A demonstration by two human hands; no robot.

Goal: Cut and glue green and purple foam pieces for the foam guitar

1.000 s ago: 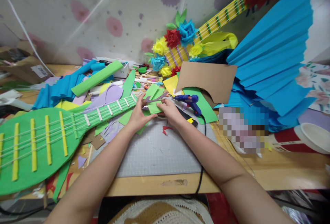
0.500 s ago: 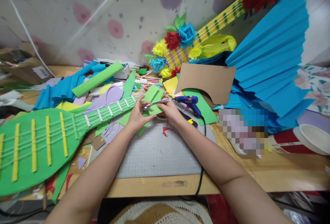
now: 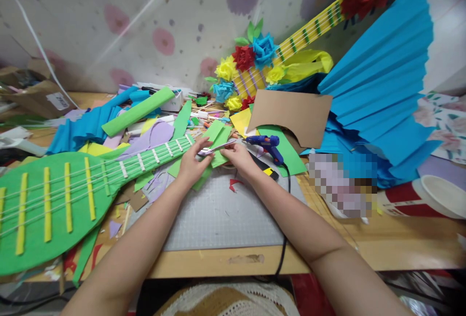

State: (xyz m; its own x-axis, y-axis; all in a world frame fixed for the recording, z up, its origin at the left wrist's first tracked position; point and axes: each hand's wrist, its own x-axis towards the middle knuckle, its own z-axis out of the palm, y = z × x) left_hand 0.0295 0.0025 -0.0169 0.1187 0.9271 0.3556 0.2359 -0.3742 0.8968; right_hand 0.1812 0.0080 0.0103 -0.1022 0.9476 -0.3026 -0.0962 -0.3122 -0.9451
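Between my two hands runs a narrow pale strip [image 3: 220,146], perhaps lilac paper, seen nearly edge-on. Its left end is pinched by the fingers of my left hand [image 3: 194,164], with the thumb just below. My right hand [image 3: 239,159] is closed on the other end, its fingertips pressed together. Green paper pieces [image 3: 215,131] lie just behind the strip. To the left, the neck of a green paper guitar [image 3: 54,204] with yellow bars and white strings reaches almost to my left hand. A blue glue gun [image 3: 267,144] lies right beside my right hand.
A grey cutting mat [image 3: 225,224] lies under my hands, with red scraps on it. The glue gun's black cord [image 3: 289,194] hangs over the table edge. Brown cardboard [image 3: 291,114], a flowered yellow guitar [image 3: 251,80], pleated blue paper [image 3: 386,83] and a red-and-white bucket [image 3: 407,197] stand around.
My left hand's thumb has drawn in closer to its fingers on the strip. The right hand has shifted only slightly, and the strip stays between both hands.
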